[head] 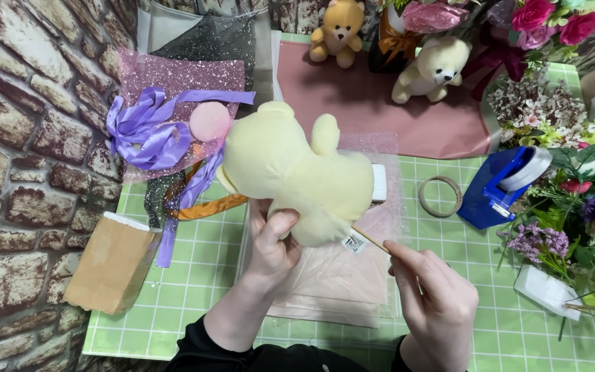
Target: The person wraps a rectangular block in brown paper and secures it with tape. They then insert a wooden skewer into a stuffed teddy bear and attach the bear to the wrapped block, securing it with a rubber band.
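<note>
A pale yellow plush bear (pixel 290 172) is held above the table, its back toward me and its head to the upper left. My left hand (pixel 270 241) grips its lower body from below. My right hand (pixel 432 289) pinches a thin wooden stick (pixel 370 239) whose tip meets the bear's underside near a small white tag (pixel 356 242). Under the bear lie sheets of pale pink wrapping paper (pixel 339 282) on a green grid mat (pixel 194 275).
Purple ribbon (pixel 146 134), an orange ribbon (pixel 208 207) and pink glitter mesh lie to the left, next to a brown paper bag (pixel 111 265). A tape ring (pixel 440 196), a blue tape dispenser (pixel 500 186) and flowers (pixel 566 207) stand right. Two small teddy bears (pixel 432 69) sit at the back.
</note>
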